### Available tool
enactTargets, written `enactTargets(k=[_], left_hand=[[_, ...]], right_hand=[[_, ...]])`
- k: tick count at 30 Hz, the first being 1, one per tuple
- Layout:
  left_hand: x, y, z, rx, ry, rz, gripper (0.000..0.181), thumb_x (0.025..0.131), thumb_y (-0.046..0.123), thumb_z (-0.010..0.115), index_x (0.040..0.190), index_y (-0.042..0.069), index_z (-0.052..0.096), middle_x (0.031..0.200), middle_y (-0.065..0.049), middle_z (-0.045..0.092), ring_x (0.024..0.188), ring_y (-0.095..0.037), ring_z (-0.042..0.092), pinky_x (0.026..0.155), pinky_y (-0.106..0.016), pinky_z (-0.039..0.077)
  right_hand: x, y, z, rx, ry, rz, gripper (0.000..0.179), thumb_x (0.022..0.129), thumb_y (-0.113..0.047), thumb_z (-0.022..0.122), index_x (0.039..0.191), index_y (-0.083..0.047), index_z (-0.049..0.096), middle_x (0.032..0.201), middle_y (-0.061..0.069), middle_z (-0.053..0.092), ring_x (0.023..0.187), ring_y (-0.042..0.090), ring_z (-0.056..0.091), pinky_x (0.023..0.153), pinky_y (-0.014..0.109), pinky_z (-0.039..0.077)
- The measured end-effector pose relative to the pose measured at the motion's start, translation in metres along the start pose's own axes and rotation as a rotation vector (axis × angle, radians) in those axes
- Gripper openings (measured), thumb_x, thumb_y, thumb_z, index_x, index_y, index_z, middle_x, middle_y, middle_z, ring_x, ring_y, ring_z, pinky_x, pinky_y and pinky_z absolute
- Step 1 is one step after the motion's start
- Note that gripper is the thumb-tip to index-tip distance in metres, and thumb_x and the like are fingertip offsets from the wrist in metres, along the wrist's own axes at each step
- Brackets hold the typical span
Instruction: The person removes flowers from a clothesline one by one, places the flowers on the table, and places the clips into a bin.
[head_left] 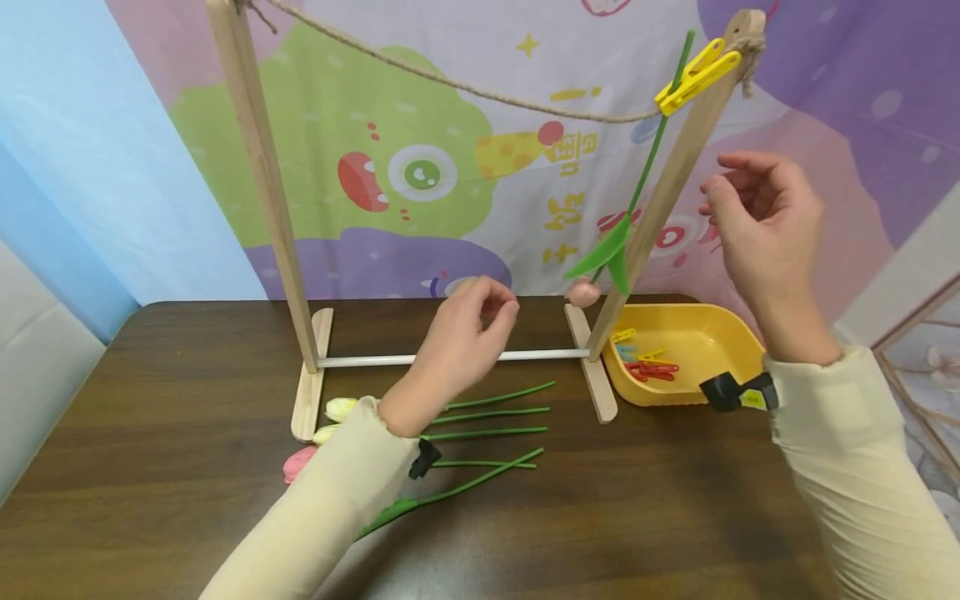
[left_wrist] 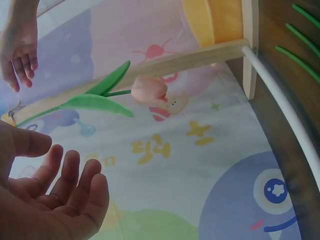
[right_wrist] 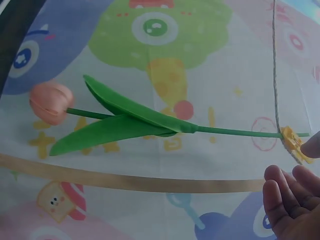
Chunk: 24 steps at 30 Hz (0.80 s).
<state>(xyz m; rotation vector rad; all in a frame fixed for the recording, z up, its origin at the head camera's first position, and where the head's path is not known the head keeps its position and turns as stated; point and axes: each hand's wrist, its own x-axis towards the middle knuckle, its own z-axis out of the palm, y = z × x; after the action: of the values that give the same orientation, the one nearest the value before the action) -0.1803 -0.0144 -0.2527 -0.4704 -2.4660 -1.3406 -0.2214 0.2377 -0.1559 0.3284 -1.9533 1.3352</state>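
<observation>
A pale pink artificial tulip (head_left: 583, 292) hangs head down near the right post of a wooden frame. Its stem (right_wrist: 235, 132) is clipped to a twine line (head_left: 457, 85) by a yellow clothespin (head_left: 696, 79). To the right of that post, my right hand (head_left: 776, 221) is raised with loosely bent fingers, holding nothing and apart from the tulip. In the right wrist view its fingertips are close to the clothespin. My left hand (head_left: 467, 333) hovers over the frame's white crossbar (head_left: 540, 355), its relaxed fingers (left_wrist: 70, 167) around nothing.
Below my left forearm, several tulips lie on the brown table (head_left: 637, 500), with a pink bloom (head_left: 298, 463) and pale yellow ones (head_left: 341, 408) partly covered. A yellow basin (head_left: 720, 342) with several clothespins (head_left: 651, 367) stands by the frame's right foot (head_left: 600, 392). The left post (head_left: 262, 167) rises behind.
</observation>
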Motion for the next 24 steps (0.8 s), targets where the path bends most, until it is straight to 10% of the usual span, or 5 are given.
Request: enactTargets(k=[24], left_hand=[[0.031,0.027,-0.01,-0.059,0.003,0.0,0.014,0.093,0.02,0.051,0.098,0.01,0.059,0.095,-0.002,0.059,0.089,-0.014,0.055,0.08,-0.026,0.046]], right_hand=[[0.031,-0.041,-0.002,0.012,-0.044,-0.052,0.033,0.086,-0.009,0.061,0.118,-0.01,0.056,0.079,-0.01,0.062,0.063,0.001,0.058,0.068,0.014,0.046]])
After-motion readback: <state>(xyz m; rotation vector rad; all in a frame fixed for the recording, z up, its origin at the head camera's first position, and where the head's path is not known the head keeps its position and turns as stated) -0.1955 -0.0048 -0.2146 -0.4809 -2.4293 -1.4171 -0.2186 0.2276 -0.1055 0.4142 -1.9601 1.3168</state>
